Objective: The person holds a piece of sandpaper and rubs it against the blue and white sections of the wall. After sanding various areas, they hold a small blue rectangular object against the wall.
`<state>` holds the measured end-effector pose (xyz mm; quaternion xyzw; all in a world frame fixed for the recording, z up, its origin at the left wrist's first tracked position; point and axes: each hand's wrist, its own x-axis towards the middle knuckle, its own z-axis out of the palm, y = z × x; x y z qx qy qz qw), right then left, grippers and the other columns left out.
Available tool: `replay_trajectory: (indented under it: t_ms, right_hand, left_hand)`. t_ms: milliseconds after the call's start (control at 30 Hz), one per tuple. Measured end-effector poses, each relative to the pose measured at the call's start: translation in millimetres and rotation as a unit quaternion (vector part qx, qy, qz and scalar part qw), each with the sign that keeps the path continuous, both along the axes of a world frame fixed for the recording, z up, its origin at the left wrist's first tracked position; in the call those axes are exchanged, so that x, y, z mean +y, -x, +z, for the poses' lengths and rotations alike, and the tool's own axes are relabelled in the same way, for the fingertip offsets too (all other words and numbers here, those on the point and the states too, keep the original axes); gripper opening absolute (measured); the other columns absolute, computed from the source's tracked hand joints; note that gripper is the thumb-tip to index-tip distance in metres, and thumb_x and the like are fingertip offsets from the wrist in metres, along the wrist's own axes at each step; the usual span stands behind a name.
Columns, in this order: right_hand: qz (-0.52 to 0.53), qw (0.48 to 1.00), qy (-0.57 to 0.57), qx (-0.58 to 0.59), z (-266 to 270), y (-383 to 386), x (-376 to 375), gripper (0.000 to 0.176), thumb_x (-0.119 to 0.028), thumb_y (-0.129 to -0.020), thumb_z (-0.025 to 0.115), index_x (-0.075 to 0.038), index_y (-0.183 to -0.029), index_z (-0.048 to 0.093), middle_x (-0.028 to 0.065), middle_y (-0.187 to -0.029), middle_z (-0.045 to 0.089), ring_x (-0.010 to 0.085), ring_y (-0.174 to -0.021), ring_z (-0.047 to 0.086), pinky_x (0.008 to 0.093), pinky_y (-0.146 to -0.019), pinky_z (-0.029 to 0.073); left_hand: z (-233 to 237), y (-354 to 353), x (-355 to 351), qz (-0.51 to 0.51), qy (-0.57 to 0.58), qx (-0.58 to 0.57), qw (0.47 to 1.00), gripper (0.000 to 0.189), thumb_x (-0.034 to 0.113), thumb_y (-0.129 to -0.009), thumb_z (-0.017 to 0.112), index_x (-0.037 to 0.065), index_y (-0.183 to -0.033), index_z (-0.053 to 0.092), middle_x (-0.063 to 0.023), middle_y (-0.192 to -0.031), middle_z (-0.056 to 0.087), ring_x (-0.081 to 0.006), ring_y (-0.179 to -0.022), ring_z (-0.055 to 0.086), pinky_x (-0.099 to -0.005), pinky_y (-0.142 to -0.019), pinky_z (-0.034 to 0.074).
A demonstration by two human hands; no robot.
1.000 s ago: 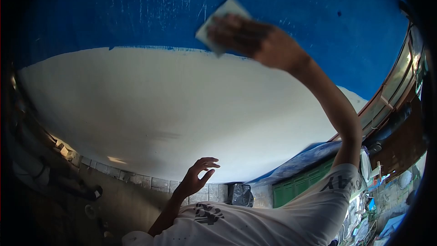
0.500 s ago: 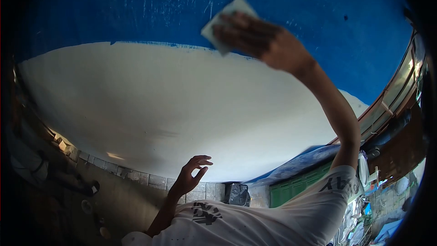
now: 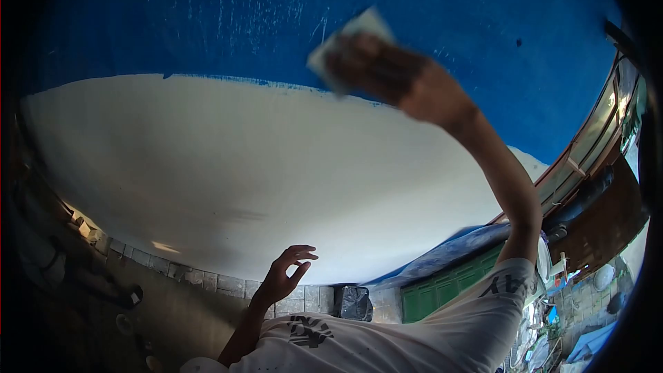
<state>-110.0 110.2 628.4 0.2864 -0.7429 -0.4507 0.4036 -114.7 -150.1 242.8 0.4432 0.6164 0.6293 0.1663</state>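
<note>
My right hand [image 3: 400,79], blurred by motion, presses a pale flat pad [image 3: 369,24] against the blue upper part of the wall [image 3: 242,21], close to the border with the white part [image 3: 228,152]. Thin white streaks mark the blue paint left of the pad. Low in the view, my left hand [image 3: 284,276] hangs in front of the wall's bottom edge with its fingers apart and curved, holding nothing.
A black wrapped object [image 3: 353,302] stands at the wall's foot beside a green panelled surface [image 3: 445,290]. Blue sheeting [image 3: 442,252] lies above the panels. Window frames [image 3: 580,159] are at the right, with assorted items below. Paving blocks [image 3: 228,283] line the wall's base.
The wall and its surroundings have shifted slightly down and left in view. My right hand and the pad sit slightly lower in the picture; my left hand keeps its open pose.
</note>
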Motion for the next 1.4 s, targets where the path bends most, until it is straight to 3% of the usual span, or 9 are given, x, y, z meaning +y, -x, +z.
replay_trajectory:
  t_ms: [300, 500, 633, 767, 867, 1033, 1100, 1233, 1400]
  right_hand:
    - [0.021, 0.994, 0.048, -0.099, -2, 1, 3, 0.049, -0.013, -0.088, 0.075, -0.022, -0.135, 0.065, -0.003, -0.143, 0.062, 0.0201, -0.138, 0.054, 0.0381, -0.118, 0.047]
    - [-0.077, 0.987, -0.049, 0.133, 20, -10, 4, 0.046, -0.017, -0.089, 0.074, -0.021, -0.134, 0.065, -0.0048, -0.142, 0.064, 0.0148, -0.133, 0.058, 0.0332, -0.115, 0.049]
    - [0.052, 0.993, 0.024, -0.105, 13, -1, 3, 0.048, -0.014, -0.088, 0.074, -0.019, -0.134, 0.064, -0.0018, -0.144, 0.062, 0.0169, -0.135, 0.057, 0.0348, -0.113, 0.051]
    - [-0.056, 0.991, -0.007, 0.121, 19, -6, 0, 0.044, -0.019, -0.089, 0.074, -0.019, -0.132, 0.066, -0.0028, -0.142, 0.063, 0.0155, -0.133, 0.059, 0.0346, -0.114, 0.05]
    - [0.054, 0.995, 0.036, -0.077, -2, 4, 7, 0.055, -0.015, -0.087, 0.076, -0.018, -0.14, 0.061, 0.0003, -0.145, 0.061, 0.0188, -0.132, 0.06, 0.0365, -0.114, 0.05]
    - [-0.034, 0.991, 0.021, 0.127, 12, -10, 7, 0.048, -0.015, -0.087, 0.076, -0.019, -0.133, 0.066, -0.0042, -0.143, 0.063, 0.0161, -0.131, 0.06, 0.0339, -0.112, 0.052]
    - [0.031, 0.995, 0.023, -0.096, -12, -1, 11, 0.056, -0.01, -0.086, 0.076, -0.019, -0.14, 0.061, -0.0024, -0.148, 0.058, 0.0197, -0.136, 0.056, 0.036, -0.115, 0.049]
    - [-0.018, 0.99, 0.104, 0.096, 41, -16, 15, 0.046, -0.013, -0.09, 0.073, -0.02, -0.134, 0.065, -0.0076, -0.144, 0.061, 0.0151, -0.135, 0.056, 0.0308, -0.111, 0.052]
    - [0.042, 0.995, 0.012, -0.091, 7, -9, 31, 0.053, -0.013, -0.088, 0.074, -0.02, -0.139, 0.062, -0.0022, -0.147, 0.059, 0.0205, -0.14, 0.052, 0.0398, -0.116, 0.049]
  left_hand:
    - [4, 5, -1, 0.007, -0.007, 0.029, 1.0, 0.02, 0.006, -0.099, 0.062, 0.006, -0.117, 0.072, -0.0109, -0.133, 0.065, -0.0227, -0.124, 0.062, -0.0321, -0.089, 0.055]
    - [6, 6, -1, -0.003, 0.001, 0.027, 1.0, 0.02, 0.005, -0.1, 0.062, 0.006, -0.117, 0.071, -0.0107, -0.133, 0.065, -0.0231, -0.124, 0.062, -0.0324, -0.088, 0.055]
    - [4, 8, -3, -0.005, -0.008, 0.019, 1.0, 0.02, 0.006, -0.1, 0.062, 0.007, -0.118, 0.071, -0.0103, -0.133, 0.064, -0.0229, -0.124, 0.062, -0.0326, -0.088, 0.056]
    - [6, 6, -6, -0.012, 0.001, 0.037, 0.999, 0.02, 0.007, -0.101, 0.062, 0.007, -0.118, 0.071, -0.0099, -0.133, 0.064, -0.0225, -0.125, 0.062, -0.0326, -0.088, 0.057]
    - [6, 6, -9, -0.011, 0.007, 0.002, 1.0, 0.021, 0.007, -0.1, 0.062, 0.008, -0.119, 0.072, -0.0099, -0.134, 0.064, -0.0225, -0.125, 0.062, -0.0327, -0.088, 0.056]
    - [5, 6, -13, -0.002, 0.006, 0.025, 1.0, 0.02, 0.007, -0.1, 0.062, 0.007, -0.118, 0.073, -0.0101, -0.134, 0.064, -0.0224, -0.125, 0.062, -0.0321, -0.088, 0.056]
    - [8, 7, -16, -0.003, 0.004, 0.023, 1.0, 0.02, 0.007, -0.1, 0.062, 0.007, -0.117, 0.073, -0.0099, -0.134, 0.064, -0.0227, -0.125, 0.062, -0.0322, -0.088, 0.056]
    - [1, 8, -11, -0.002, 0.0, -0.016, 1.0, 0.021, 0.007, -0.1, 0.062, 0.007, -0.118, 0.073, -0.01, -0.134, 0.064, -0.0228, -0.125, 0.062, -0.0326, -0.088, 0.056]
    - [3, 9, -16, 0.003, 0.012, 0.022, 1.0, 0.021, 0.007, -0.1, 0.062, 0.007, -0.119, 0.072, -0.0104, -0.134, 0.064, -0.0231, -0.126, 0.061, -0.0325, -0.089, 0.056]
